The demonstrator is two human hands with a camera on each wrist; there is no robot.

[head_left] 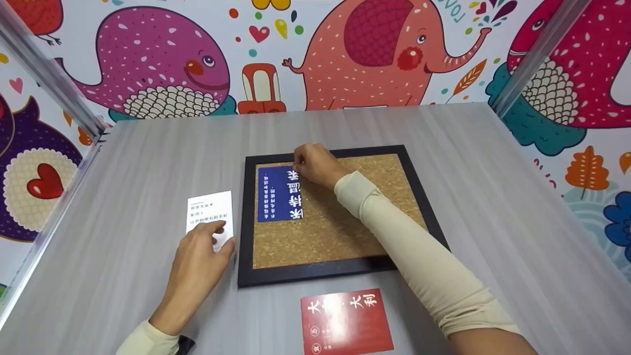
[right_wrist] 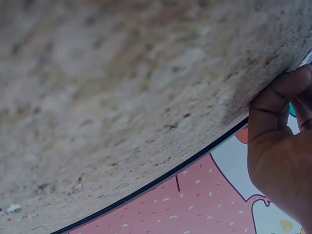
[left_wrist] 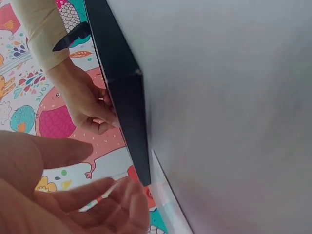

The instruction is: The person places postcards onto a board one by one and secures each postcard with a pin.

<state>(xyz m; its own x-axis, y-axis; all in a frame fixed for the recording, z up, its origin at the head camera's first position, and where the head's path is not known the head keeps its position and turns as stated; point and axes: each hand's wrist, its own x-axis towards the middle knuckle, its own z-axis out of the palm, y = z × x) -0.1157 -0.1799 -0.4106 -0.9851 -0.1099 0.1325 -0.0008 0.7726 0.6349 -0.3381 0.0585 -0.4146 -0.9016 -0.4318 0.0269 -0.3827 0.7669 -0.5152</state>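
Note:
A blue card (head_left: pixel 277 195) with white characters lies on the cork board (head_left: pixel 340 231), toward its left side. My right hand (head_left: pixel 318 165) is at the card's far right corner, its fingers curled and their tips pinching there. In the right wrist view the right hand (right_wrist: pixel 280 114) is close against the cork surface (right_wrist: pixel 146 107); what lies between the fingertips is hidden. My left hand (head_left: pixel 202 261) is over the near part of a white printed card (head_left: pixel 209 209), left of the board. In the left wrist view the left hand (left_wrist: pixel 92 195) has thumb and fingers apart with nothing between them.
The board's black frame (head_left: pixel 315 270) lies on the grey table (head_left: pixel 162 162). Close to its near side is a red card (head_left: pixel 347 323) with white characters. Walls with printed animals (head_left: pixel 369 54) stand along the back and both sides.

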